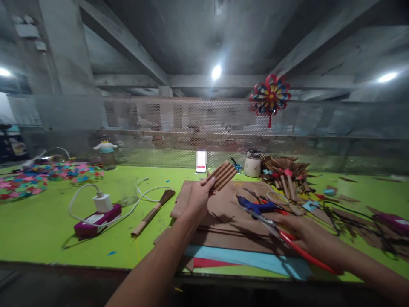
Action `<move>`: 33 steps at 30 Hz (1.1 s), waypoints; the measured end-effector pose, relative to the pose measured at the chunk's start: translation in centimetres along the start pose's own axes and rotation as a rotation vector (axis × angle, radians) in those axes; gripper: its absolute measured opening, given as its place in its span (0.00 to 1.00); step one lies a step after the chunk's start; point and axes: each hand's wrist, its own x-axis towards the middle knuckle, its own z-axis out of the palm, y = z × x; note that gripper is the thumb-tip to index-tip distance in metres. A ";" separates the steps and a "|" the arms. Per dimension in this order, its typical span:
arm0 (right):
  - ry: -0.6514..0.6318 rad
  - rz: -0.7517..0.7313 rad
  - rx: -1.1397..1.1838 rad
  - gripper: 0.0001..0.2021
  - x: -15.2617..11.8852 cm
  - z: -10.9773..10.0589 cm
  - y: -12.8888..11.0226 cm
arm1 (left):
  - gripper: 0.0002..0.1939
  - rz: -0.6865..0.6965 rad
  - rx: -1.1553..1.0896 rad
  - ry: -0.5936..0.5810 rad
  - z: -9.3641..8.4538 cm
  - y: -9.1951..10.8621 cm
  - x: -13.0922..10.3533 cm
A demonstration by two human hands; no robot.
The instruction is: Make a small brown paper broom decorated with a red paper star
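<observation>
Left hand raised over the bench, fingers closed on a pleated brown paper strip, pinched at its lower end, strip tilted up to the right. Right hand low on the bench, wrapped around red-handled scissors; blades point left toward the brown sheets and look nearly shut, hard to tell exactly.

Under both hands: stack of brown paper sheets, with a light-blue sheet and a red sheet sticking out at the near edge. Blue glue gun lies just beyond the scissors. Further right, a heap of finished brown pleated fans beside a cream kettle.

Left of the stack: rolled brown paper broom-like piece, then a white charger on a purple power bank with cable. Phone propped at the mesh fence. Green table.

Step, as I read it: pleating looks finished, folded strip held for trimming. Judgement: the next move needs the scissors lifted to the strip, blades opened, strip held steady so the cut goes square across all pleats.
</observation>
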 end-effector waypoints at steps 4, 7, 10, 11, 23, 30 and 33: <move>-0.105 0.144 0.496 0.16 0.8 0.0 -1.5 | 0.17 0.066 -0.063 0.053 0.0 1.1 0.0; -0.149 0.104 0.832 0.14 2.0 0.8 -3.8 | 0.17 0.099 -0.105 0.108 0.2 1.7 -0.2; -0.152 0.157 1.043 0.11 3.2 1.5 -6.8 | 0.15 0.117 -0.142 0.159 0.3 1.9 -0.3; -0.123 0.185 1.065 0.13 3.5 1.6 -7.7 | 0.15 0.119 -0.147 0.167 0.3 1.9 -0.3; 0.198 -0.009 0.769 0.20 6.1 5.3 -8.9 | 0.13 0.075 -0.183 0.026 1.0 1.1 -1.1; 0.293 0.031 0.815 0.25 6.4 6.3 -8.9 | 0.14 0.070 -0.195 0.012 1.2 0.9 -1.1; 0.297 0.044 0.832 0.25 6.4 6.4 -8.9 | 0.16 0.064 -0.184 0.024 1.3 1.0 -1.3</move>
